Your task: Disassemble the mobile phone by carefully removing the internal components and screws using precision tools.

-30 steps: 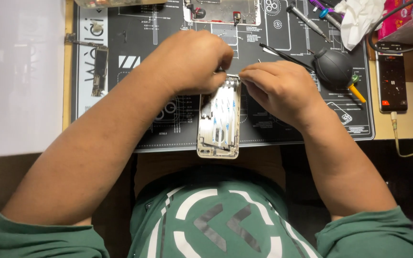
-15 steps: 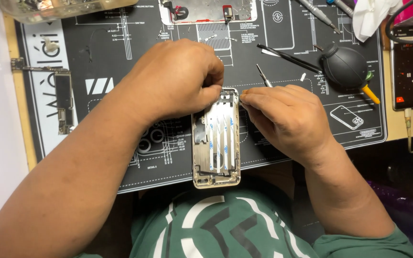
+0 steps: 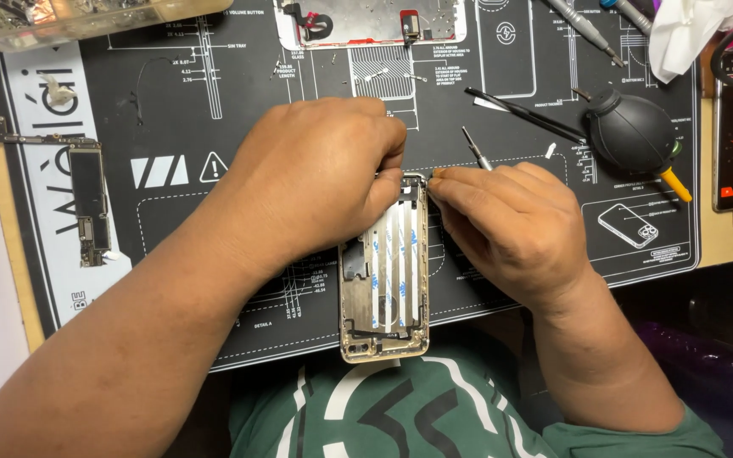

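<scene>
both hands (image 3: 400, 199) grip phone frame (image 3: 383, 280) at mat's (image 3: 214, 102) near edge.

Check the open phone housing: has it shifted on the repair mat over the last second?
Cannot tell. The camera moved, but the phone housing keeps overhanging the mat near edge.

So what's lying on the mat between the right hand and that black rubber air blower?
In the head view, a small screwdriver lies on the mat between the right hand and the blower.

Green shirt (image 3: 400, 416), white graphic, short sleeves.
</scene>
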